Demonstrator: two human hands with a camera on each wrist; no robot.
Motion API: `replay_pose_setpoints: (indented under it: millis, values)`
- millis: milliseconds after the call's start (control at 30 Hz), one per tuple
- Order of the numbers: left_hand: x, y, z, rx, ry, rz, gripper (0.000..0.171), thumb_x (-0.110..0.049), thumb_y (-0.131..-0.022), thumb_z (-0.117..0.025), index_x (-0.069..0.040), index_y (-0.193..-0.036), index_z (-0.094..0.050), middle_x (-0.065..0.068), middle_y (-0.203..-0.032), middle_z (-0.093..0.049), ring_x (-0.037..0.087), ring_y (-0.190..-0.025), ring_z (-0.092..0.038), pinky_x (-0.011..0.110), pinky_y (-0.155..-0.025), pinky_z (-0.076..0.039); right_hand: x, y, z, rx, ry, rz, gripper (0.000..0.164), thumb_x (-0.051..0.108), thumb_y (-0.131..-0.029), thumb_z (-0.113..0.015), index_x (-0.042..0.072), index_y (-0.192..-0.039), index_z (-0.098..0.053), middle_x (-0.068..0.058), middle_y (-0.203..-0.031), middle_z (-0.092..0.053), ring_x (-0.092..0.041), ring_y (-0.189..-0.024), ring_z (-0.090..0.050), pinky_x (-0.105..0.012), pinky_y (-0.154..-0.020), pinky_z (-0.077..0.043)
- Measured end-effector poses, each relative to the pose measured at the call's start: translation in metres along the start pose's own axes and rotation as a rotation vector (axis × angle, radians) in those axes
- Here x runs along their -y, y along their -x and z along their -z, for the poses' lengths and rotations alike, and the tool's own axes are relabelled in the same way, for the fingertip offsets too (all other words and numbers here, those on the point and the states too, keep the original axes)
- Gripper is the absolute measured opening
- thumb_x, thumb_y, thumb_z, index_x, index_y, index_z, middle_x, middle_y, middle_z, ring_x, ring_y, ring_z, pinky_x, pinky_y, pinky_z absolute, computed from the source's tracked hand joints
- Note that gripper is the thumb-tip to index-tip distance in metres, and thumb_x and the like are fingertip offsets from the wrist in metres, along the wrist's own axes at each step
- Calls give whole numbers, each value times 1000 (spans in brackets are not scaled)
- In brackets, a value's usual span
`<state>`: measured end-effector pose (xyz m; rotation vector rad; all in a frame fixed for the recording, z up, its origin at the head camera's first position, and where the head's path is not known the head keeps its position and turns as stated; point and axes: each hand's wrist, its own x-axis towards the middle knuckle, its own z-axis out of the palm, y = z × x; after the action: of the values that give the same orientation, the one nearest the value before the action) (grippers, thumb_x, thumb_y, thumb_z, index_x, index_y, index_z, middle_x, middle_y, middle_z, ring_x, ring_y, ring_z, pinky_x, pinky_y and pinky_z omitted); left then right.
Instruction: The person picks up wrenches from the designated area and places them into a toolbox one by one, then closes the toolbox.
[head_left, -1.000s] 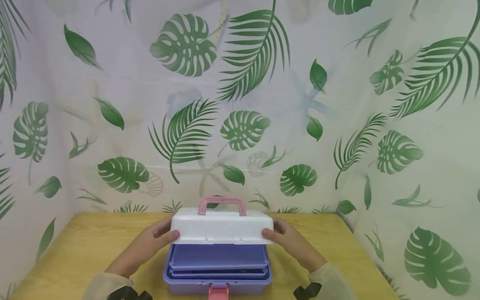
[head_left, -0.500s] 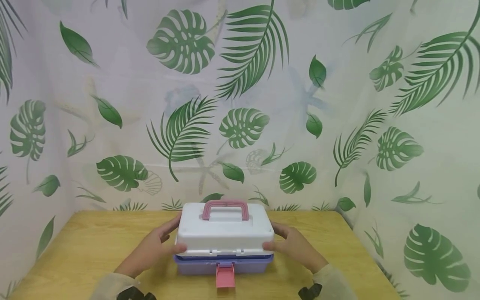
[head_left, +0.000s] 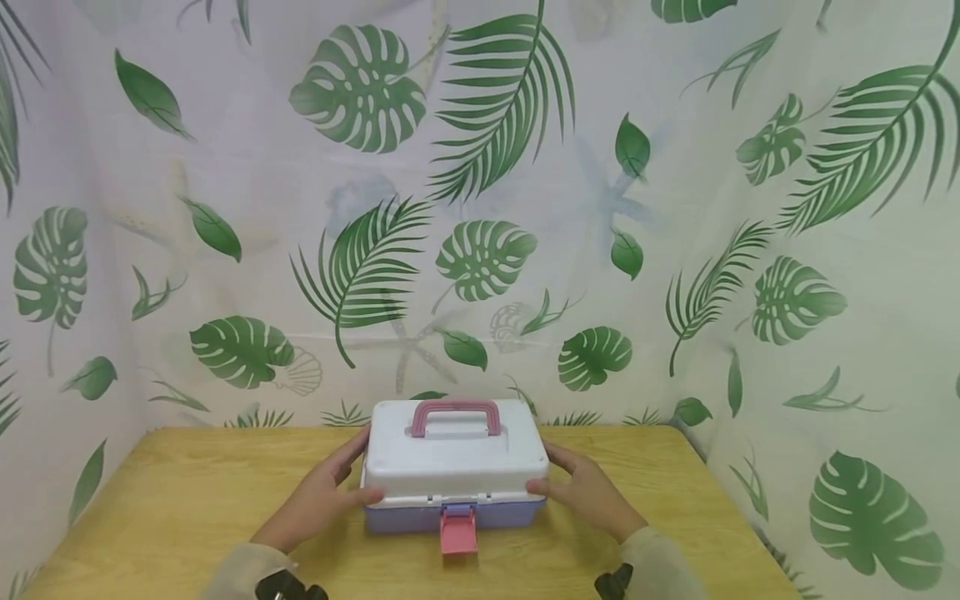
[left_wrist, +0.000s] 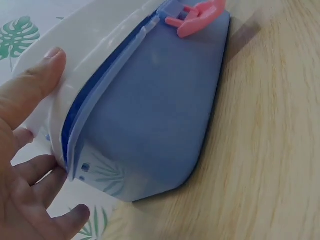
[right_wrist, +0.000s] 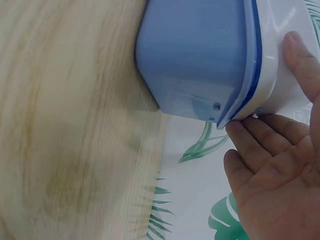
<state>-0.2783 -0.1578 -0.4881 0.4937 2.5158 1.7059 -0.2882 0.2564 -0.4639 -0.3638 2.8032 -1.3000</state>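
A toolbox with a white lid (head_left: 453, 458), a pink carrying handle (head_left: 456, 406) and a purple-blue base (head_left: 495, 515) stands on the table. Its pink latch (head_left: 458, 533) hangs folded out at the front. My left hand (head_left: 322, 496) holds the lid's left end, thumb on the front and fingers behind the side. At the opposite end, my right hand (head_left: 588, 492) grips the lid likewise. Both wrist views show the lid down over the base, with a dark blue strip (left_wrist: 80, 100) along the seam. The box's inside is hidden.
The wooden table (head_left: 187, 500) reaches back to a white cloth backdrop (head_left: 480, 183) printed with green leaves. More of this cloth hangs at the left and right sides. Black wrist cameras (head_left: 288, 586) sit at both sleeves.
The lid has come down over the base, covering the purple trays inside. The box has slid away and slightly right, with both hands staying on the lid's ends.
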Motion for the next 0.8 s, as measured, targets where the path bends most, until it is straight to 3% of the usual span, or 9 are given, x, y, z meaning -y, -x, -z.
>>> replay_pose_setpoints:
  millis: [200,300,500,667,800]
  values:
    - [1,-4,-3,-14,-51,71,103,-45,-84,-84,-32,-166,-23,15,-173,-6,43,-157,-5,71,-120,-10,-5,-6,-1,-22,18,8,81,47,-87,-81,7,-151,-52,-13,-153,-53,-39,-146,-42,-60,-119,-33]
    - [3,-6,-3,-14,-101,72,103,-47,-84,-83,-36,-166,-21,15,-173,-2,44,-157,0,74,-117,-7,-7,-8,-1,-24,23,20,80,46,-87,-81,6,-151,-52,-14,-153,-53,-40,-145,-43,-60,-119,-33]
    - [10,-7,-3,-14,-158,-6,105,-48,-85,-81,-32,-167,-16,3,-173,-11,40,-158,-4,71,-120,-7,-8,-9,-4,-28,28,23,81,46,-87,-81,7,-152,-51,-15,-154,-52,-41,-145,-43,-62,-119,-33]
    - [14,-5,-6,10,-131,2,105,-48,-87,-80,-36,-167,-14,4,-174,-7,40,-158,-1,72,-120,-5,-12,-7,-8,-42,46,-10,83,46,-87,-81,7,-153,-49,-17,-155,-50,-44,-144,-42,-64,-118,-32]
    - [7,-2,-8,-12,-163,-6,103,-46,-88,-79,-33,-167,-14,8,-174,-10,42,-157,-7,70,-121,-8,-13,-5,-10,-48,32,-8,84,48,-88,-79,8,-155,-47,-17,-157,-48,-43,-147,-39,-64,-119,-30]
